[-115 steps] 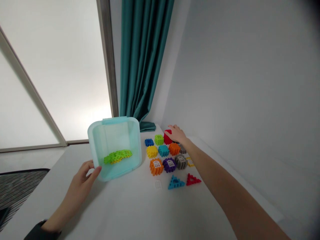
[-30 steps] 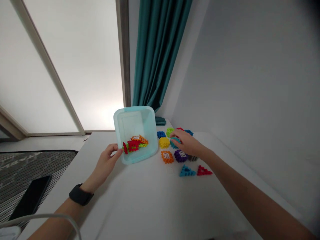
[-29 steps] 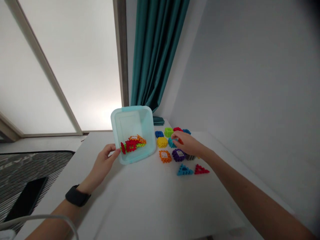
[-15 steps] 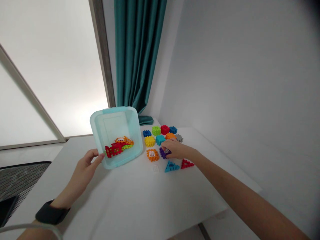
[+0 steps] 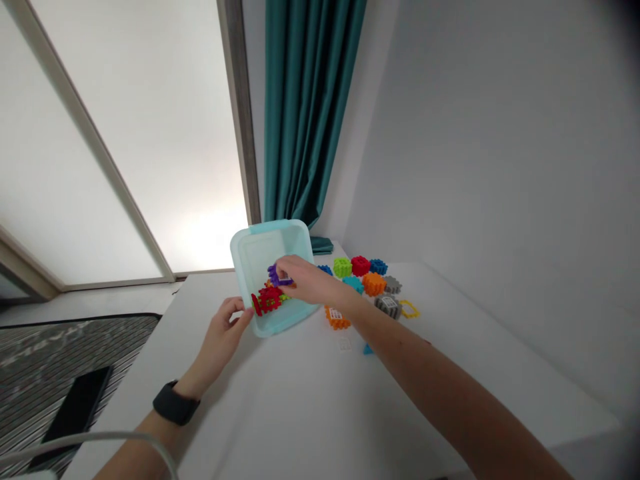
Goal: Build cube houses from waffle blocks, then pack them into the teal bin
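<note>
A pale teal plastic box stands tilted on its side on the white table, its opening toward me. My left hand grips its near left corner. My right hand reaches into the box, pinching a purple toothed block. Red, orange and green blocks lie inside. To the right on the table lie more blocks: green, red, blue, orange, grey, an orange one with a white label and a yellow ring.
A teal curtain hangs behind the box beside a bright frosted window. A grey wall borders the table on the right. A dark phone lies on a striped rug at lower left. A white cable crosses my left forearm.
My right hand picked the purple block from the group on the table and carried it left into the box. The left hand has kept hold of the box.
</note>
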`<state>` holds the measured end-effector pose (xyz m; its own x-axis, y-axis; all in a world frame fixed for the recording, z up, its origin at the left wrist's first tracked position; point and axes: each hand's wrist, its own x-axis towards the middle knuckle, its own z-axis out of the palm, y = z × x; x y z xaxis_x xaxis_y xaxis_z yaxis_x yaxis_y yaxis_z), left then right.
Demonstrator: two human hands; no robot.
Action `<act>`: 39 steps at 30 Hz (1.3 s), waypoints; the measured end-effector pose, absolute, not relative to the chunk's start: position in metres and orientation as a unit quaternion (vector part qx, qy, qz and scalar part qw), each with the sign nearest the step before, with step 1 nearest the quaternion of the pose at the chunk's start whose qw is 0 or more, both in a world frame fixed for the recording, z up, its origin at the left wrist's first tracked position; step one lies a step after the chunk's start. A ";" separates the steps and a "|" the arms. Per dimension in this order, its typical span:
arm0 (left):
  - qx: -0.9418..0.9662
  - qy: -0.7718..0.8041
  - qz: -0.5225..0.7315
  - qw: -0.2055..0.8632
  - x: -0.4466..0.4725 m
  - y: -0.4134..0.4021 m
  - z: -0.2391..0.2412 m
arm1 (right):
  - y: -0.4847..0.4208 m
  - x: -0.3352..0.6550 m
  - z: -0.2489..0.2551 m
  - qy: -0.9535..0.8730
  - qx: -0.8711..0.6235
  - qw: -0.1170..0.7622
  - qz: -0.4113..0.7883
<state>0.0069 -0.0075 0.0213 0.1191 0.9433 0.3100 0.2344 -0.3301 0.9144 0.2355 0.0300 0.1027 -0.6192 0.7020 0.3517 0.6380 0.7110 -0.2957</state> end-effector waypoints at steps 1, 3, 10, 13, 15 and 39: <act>0.653 0.451 0.487 0.365 0.007 -0.007 0.021 | 0.036 0.232 0.102 -0.897 -0.367 0.237 0.066; 0.652 0.453 0.485 0.366 0.006 -0.007 0.021 | 0.040 0.234 0.102 -0.897 -0.359 0.252 0.059; 0.642 0.464 0.483 0.373 0.003 -0.006 0.017 | -0.015 0.323 0.090 -0.873 -0.444 0.198 0.032; 0.642 0.478 0.475 0.366 0.003 -0.007 0.018 | -0.041 0.375 0.072 -0.852 -0.501 0.148 0.040; 0.644 0.487 0.467 0.362 0.003 -0.007 0.019 | -0.053 0.405 0.062 -0.842 -0.522 0.129 0.045; 0.648 0.515 0.448 0.336 0.000 -0.003 0.016 | -0.022 0.463 0.052 -0.802 -0.592 -0.031 0.067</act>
<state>0.0003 -0.0026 0.0155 0.0669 0.9698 0.2346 0.3665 -0.2425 0.8983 0.4634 -0.0221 0.0522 -0.2963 0.9463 -0.1297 0.9547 0.2892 -0.0704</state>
